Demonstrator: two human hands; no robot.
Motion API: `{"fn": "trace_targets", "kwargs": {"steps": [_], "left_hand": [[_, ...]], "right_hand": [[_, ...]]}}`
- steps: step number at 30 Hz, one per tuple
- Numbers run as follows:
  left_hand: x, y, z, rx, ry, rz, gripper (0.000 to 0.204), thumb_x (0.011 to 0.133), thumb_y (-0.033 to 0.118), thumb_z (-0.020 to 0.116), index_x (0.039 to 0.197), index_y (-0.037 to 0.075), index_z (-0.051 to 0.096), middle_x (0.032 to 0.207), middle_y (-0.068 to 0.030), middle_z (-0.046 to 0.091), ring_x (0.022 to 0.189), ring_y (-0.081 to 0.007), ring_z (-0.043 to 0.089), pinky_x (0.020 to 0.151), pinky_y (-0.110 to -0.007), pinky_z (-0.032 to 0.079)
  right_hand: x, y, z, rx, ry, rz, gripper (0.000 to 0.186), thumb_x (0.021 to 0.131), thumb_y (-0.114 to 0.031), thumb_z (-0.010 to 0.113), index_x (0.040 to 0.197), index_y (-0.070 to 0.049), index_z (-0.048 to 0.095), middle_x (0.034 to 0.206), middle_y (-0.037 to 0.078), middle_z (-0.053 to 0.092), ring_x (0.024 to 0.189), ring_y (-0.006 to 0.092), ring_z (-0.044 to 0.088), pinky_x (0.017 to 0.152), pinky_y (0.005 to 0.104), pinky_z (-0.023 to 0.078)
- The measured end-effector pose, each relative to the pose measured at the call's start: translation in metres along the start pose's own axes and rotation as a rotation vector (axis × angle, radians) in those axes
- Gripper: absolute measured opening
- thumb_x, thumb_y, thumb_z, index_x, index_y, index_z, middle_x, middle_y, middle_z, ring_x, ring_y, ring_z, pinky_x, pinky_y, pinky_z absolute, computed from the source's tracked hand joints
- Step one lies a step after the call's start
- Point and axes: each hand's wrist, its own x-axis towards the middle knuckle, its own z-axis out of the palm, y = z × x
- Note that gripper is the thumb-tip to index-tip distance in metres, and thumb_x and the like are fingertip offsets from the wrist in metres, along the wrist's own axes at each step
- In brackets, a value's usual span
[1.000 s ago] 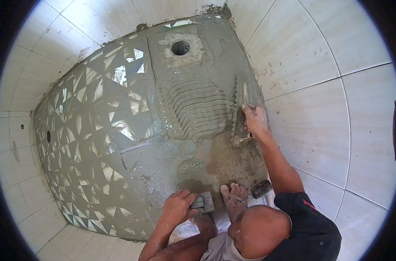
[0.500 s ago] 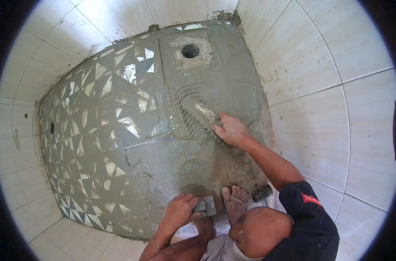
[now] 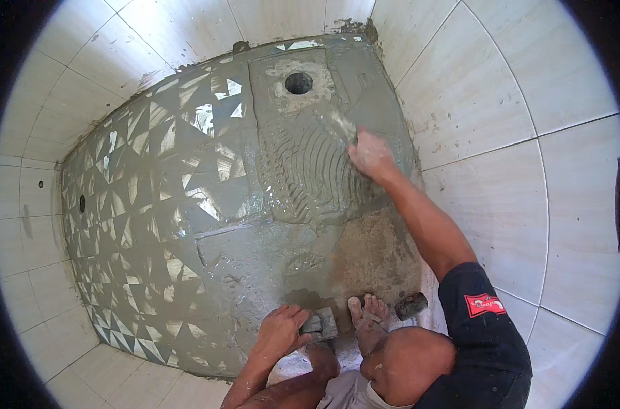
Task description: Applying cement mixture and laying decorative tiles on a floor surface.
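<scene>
My right hand [image 3: 373, 155] grips a metal trowel [image 3: 336, 123], blurred, reaching over wet grey mortar [image 3: 310, 167] with curved ridges, just below the square patch round the round floor hole [image 3: 298, 83]. My left hand [image 3: 280, 327] is low in the view, its fingers wrapped on a grey flat tool [image 3: 319, 322] resting by my bare foot [image 3: 366, 313]. To the left lie floor tiles [image 3: 140, 245] with a triangle pattern, smeared with grey.
Pale tiled walls [image 3: 480, 191] surround the floor. A short dark cylinder [image 3: 411, 307] lies right of my foot, beside a browner patch of bare screed [image 3: 375, 252]. A small hole [image 3: 82, 203] shows at the left end of the patterned tiles.
My right hand with the trowel swept left across the mortar, then moved up toward the floor hole, leaving curved vertical ridges where sideways ones were. My left hand has barely moved.
</scene>
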Motion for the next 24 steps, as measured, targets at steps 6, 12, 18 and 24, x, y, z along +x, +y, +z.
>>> {"fn": "trace_targets", "kwargs": {"steps": [6, 12, 18, 24], "left_hand": [[0.002, -0.001, -0.001, 0.003, -0.074, -0.022, 0.051, 0.071, 0.028, 0.082, 0.115, 0.010, 0.064, 0.107, -0.0112, 0.065, 0.105, -0.0358, 0.064, 0.094, -0.045, 0.052], [-0.001, -0.005, -0.005, 0.042, -0.093, -0.033, 0.053, 0.070, 0.029, 0.083, 0.116, 0.010, 0.064, 0.105, -0.0111, 0.064, 0.103, -0.0353, 0.064, 0.094, -0.045, 0.052], [0.007, -0.008, -0.003, 0.017, -0.086, 0.012, 0.052, 0.070, 0.027, 0.083, 0.115, 0.010, 0.064, 0.104, -0.0103, 0.064, 0.103, -0.0346, 0.064, 0.094, -0.044, 0.052], [0.004, -0.006, 0.000, 0.026, -0.005, 0.040, 0.051, 0.069, 0.026, 0.083, 0.114, 0.010, 0.064, 0.104, -0.0097, 0.064, 0.103, -0.0342, 0.064, 0.092, -0.043, 0.052]], "right_hand": [[-0.082, 0.037, 0.006, 0.039, -0.001, 0.057, 0.043, 0.091, -0.032, 0.063, 0.114, 0.003, 0.056, 0.099, 0.031, 0.068, 0.097, 0.0505, 0.065, 0.085, 0.0557, 0.053], [-0.068, 0.033, 0.017, 0.148, 0.146, 0.275, 0.046, 0.092, -0.034, 0.063, 0.114, 0.006, 0.057, 0.097, 0.033, 0.067, 0.097, 0.0504, 0.066, 0.085, 0.0551, 0.052], [-0.017, -0.026, 0.048, 0.580, -0.033, 0.272, 0.050, 0.090, -0.037, 0.067, 0.111, 0.008, 0.064, 0.090, 0.028, 0.069, 0.077, 0.0415, 0.070, 0.065, 0.0476, 0.055], [-0.040, -0.079, 0.044, 0.946, -0.321, 0.257, 0.048, 0.088, -0.032, 0.071, 0.116, 0.006, 0.064, 0.081, 0.016, 0.067, 0.062, 0.0180, 0.066, 0.053, 0.0359, 0.054]]}}
